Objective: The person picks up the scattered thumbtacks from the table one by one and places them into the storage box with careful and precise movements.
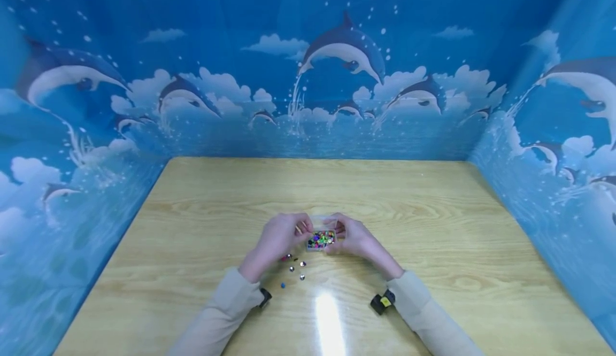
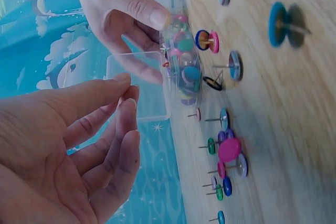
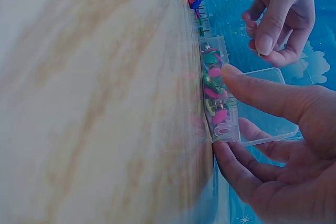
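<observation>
A small clear plastic box [image 3: 226, 131] full of colourful thumbtacks [image 1: 320, 238] stands on the table with its hinged lid [image 2: 149, 98] raised. My right hand [image 1: 355, 237] holds the box at its right end, the thumb on the near wall and fingers behind. Just left of the box, above the table, my left hand [image 1: 280, 234] pinches a tiny thing between thumb and index finger. Only a yellow sliver of it shows in the right wrist view, probably a thumbtack. Loose thumbtacks [image 2: 229, 149] in pink, blue, green and silver lie below the left hand.
The wooden table [image 1: 409, 201] carries the scattered tacks, several with points sticking out sideways. One blue tack [image 1: 283, 285] lies nearest the person. A blue dolphin-print curtain [image 1: 231, 99] encloses the back and both sides.
</observation>
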A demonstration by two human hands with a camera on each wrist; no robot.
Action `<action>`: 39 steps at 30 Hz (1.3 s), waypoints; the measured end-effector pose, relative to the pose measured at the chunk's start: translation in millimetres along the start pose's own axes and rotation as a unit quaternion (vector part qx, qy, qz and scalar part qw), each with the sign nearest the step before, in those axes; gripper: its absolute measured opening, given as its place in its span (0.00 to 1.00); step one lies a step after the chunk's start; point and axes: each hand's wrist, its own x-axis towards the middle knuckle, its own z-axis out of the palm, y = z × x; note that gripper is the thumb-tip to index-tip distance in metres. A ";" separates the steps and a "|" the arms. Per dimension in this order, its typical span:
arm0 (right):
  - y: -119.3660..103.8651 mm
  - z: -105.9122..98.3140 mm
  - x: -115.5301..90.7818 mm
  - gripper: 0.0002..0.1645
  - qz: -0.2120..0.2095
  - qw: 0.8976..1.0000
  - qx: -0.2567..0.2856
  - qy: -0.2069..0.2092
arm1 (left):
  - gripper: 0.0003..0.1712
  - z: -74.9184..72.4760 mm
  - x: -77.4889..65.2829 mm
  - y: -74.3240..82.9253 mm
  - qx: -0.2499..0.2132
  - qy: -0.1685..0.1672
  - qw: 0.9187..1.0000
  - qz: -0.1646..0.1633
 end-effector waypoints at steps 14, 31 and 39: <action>-1.3 -0.6 -0.9 0.43 0.007 1.000 -0.005 -0.003 | 0.05 6.6 0.2 -0.6 -0.005 0.003 1.000 0.008; -1.2 -0.3 0.4 0.42 0.001 1.000 -0.001 0.001 | 0.05 -10.8 -3.5 -4.8 0.006 0.025 0.999 -0.023; -0.9 0.0 -0.7 0.42 0.005 1.000 0.004 0.000 | 0.04 -27.2 -13.9 -31.6 0.027 0.000 0.996 -0.082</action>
